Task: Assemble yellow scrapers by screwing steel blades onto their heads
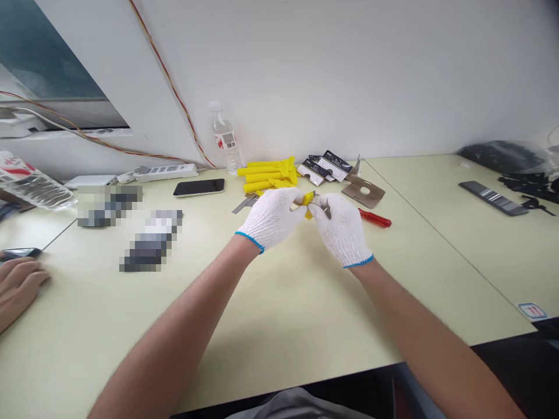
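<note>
Head view: the gloved left hand [275, 214] and right hand [340, 227] are both pinching one yellow piece [308, 198] between them, apparently so each is steadying it. Around it, at least three yellow handles [262, 178] are lying at ten o'clock, at least two packets [315, 170] at one, and one red handle [376, 219] at three, seemingly staying within reach.

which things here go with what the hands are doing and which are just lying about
Probably part of it:
yellow piece between the left hand and right hand
similar yellow handles

Apparently just lying about:
phone
upright bottle
power strip
</note>
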The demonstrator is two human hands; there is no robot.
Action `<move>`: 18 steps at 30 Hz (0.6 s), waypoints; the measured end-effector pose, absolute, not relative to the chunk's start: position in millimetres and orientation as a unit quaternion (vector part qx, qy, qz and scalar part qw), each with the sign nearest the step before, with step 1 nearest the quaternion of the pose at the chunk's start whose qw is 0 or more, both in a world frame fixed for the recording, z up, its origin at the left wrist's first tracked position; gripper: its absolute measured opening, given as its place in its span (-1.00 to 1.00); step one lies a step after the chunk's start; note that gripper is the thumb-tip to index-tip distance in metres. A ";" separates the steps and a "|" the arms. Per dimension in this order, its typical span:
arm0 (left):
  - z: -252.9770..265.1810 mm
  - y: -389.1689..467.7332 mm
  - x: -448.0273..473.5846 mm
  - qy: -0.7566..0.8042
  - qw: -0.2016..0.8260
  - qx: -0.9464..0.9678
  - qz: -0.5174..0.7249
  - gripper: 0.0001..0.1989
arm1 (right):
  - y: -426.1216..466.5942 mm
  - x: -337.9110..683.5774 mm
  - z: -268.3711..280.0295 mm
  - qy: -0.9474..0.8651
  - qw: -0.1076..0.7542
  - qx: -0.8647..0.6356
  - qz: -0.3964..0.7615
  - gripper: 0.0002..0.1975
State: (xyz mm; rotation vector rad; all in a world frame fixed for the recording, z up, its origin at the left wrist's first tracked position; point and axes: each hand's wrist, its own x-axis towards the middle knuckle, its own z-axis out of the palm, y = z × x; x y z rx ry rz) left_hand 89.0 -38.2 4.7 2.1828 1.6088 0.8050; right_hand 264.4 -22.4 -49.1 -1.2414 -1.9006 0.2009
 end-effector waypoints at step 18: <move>-2.1 -36.1 79.1 0.532 0.254 0.745 0.313 -0.79 | -6.3 277.5 -69.2 -0.736 0.418 -0.504 0.173 -0.60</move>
